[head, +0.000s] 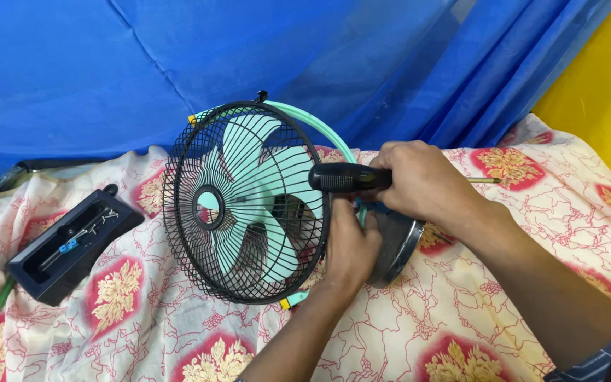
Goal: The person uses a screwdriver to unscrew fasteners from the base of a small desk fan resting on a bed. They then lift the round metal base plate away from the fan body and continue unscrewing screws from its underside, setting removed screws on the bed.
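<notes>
Right hand (422, 182) clenched on screwdriver (351, 177), left hand (348, 247) gripping fan (245, 201) at guard's rear edge

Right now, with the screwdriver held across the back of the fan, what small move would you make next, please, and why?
Probably swing the screwdriver tip toward the fan rear housing. The right hand grips it sideways, its tip pointing away over the cloth, while the left hand already steadies the fan behind the cage.

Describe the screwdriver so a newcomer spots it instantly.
Start at the fan lying in the middle of the flowered cloth. Just right of its black wire cage, the right hand grips the screwdriver. It is the only tool with a thick black handle, its thin shaft pointing right.
</notes>
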